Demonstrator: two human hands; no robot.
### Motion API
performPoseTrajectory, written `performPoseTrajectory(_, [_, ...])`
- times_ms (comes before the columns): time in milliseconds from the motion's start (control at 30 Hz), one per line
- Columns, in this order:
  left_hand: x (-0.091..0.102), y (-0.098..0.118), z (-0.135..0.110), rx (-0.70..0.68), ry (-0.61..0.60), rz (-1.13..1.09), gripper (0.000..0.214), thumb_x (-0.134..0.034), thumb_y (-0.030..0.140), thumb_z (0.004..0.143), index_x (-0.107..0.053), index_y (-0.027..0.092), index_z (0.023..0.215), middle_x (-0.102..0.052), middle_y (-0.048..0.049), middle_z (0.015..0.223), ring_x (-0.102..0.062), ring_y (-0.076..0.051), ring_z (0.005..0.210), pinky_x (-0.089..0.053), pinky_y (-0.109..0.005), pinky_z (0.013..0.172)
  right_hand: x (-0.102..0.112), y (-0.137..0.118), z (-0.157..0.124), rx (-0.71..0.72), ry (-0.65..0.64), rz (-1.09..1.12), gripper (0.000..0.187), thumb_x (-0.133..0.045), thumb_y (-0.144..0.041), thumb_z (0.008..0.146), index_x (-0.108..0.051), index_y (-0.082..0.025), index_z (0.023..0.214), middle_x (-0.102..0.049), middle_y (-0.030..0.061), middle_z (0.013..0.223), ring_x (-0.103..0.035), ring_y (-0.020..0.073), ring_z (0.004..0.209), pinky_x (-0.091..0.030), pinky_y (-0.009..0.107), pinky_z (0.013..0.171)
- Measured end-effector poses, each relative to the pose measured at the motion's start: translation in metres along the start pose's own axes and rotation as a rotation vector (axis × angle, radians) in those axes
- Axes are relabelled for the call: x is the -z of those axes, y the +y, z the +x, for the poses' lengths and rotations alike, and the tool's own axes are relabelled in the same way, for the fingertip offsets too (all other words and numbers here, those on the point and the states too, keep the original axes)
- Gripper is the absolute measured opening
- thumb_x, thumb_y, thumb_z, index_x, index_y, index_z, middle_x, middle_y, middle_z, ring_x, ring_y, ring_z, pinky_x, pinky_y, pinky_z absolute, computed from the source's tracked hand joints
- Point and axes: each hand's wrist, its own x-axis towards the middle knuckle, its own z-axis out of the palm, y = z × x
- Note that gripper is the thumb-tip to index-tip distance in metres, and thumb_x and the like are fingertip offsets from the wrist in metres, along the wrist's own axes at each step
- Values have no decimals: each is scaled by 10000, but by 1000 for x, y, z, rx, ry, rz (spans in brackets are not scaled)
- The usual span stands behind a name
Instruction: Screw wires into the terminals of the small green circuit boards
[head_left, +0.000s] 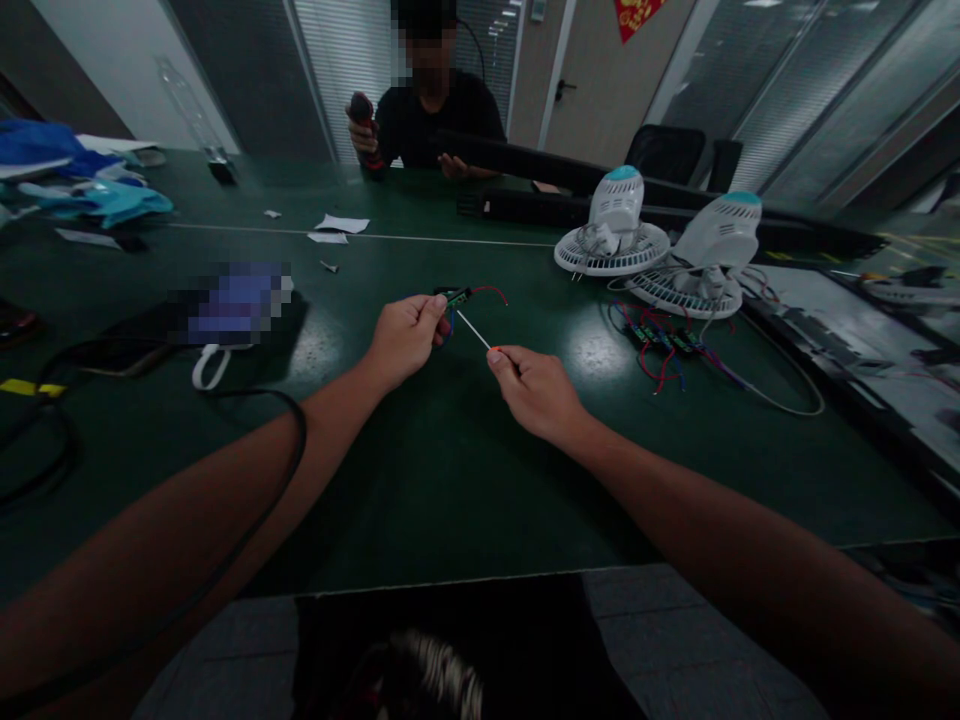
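Note:
My left hand [407,338] is closed in a pinch on a small green circuit board [454,295] with red and blue wires trailing from it, held above the green table [450,480]. My right hand [534,390] is closed round a thin screwdriver [474,331] with an orange handle. Its white shaft points up and left, and the tip sits just under the board. Both hands hover over the middle of the table, a short way apart.
Two white small fans [613,235] lie face down at the right, with several wired boards [664,345] in front of them. A person in black [435,115] sits across the table holding a red tool. Black cable [285,420] and a mask lie at left.

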Motion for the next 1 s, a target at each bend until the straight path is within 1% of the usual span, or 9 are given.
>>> performPoseTrajectory(133, [0, -1, 0, -5, 4, 4, 395, -506, 338, 1016, -619, 199, 664, -619, -30, 583, -560, -138, 542, -422, -268, 532, 0, 0, 0, -2, -3, 15, 350, -397, -383, 1057, -575, -211, 811, -581, -7, 701, -529, 135, 644, -320, 296, 638])
performPoseTrajectory(267, [0, -1, 0, -15, 0, -12, 366, -524, 313, 1014, -636, 192, 687, -670, -47, 639, -595, -139, 578, -460, -262, 546, 1, -1, 2, -30, -17, 62, 361, -410, -391, 1049, -550, -218, 765, -574, -6, 670, -518, 136, 624, -326, 299, 630])
performPoseTrajectory(333, [0, -1, 0, -18, 4, -45, 304, -535, 290, 1009, -679, 187, 762, -709, -55, 707, -623, -140, 613, -488, -266, 577, 2, -1, 4, -61, -42, 115, 396, -411, -413, 1045, -540, -219, 725, -572, -4, 642, -512, 130, 591, -337, 293, 608])
performPoseTrajectory(433, [1, -2, 0, -5, 18, -105, 200, -553, 254, 997, -734, 184, 946, -748, -61, 804, -672, -149, 677, -525, -277, 626, 4, 2, 7, -116, -109, 237, 448, -372, -467, 1044, -543, -220, 711, -567, -7, 610, -492, 112, 500, -350, 279, 530])
performPoseTrajectory(533, [3, -3, 0, 7, 26, -143, 191, -557, 230, 994, -733, 181, 1048, -762, -66, 846, -702, -157, 721, -549, -280, 655, 8, 5, 9, -140, -188, 342, 373, -361, -404, 1037, -557, -214, 783, -569, -17, 646, -485, 98, 463, -358, 261, 472])
performPoseTrajectory(633, [5, -4, 0, -15, 21, -180, 193, -553, 207, 991, -717, 159, 1081, -767, -76, 868, -714, -157, 743, -573, -284, 700, 13, 6, 8, -114, -248, 374, 257, -403, -317, 1028, -571, -202, 872, -582, -18, 720, -523, 87, 528, -380, 228, 479])
performPoseTrajectory(700, [6, -5, -1, -34, 17, -202, 196, -550, 194, 988, -708, 145, 1093, -767, -81, 873, -715, -157, 754, -586, -291, 732, 17, 5, 7, -92, -265, 361, 219, -416, -295, 1034, -576, -196, 922, -585, -17, 752, -535, 83, 564, -389, 214, 493])
performPoseTrajectory(833, [7, -4, -3, -48, 16, -211, 201, -551, 195, 989, -708, 144, 1105, -768, -86, 882, -715, -160, 781, -595, -297, 768, 17, 4, 5, -60, -252, 305, 188, -432, -282, 1042, -581, -185, 980, -621, -11, 777, -510, 83, 564, -391, 227, 517])
performPoseTrajectory(1000, [7, -3, -4, -48, 32, -201, 203, -563, 195, 988, -717, 145, 1110, -765, -80, 875, -717, -158, 788, -597, -283, 768, 12, 11, 6, -22, -179, 247, 188, -469, -286, 1029, -590, -161, 1102, -728, 41, 914, -543, 104, 624, -431, 265, 604])
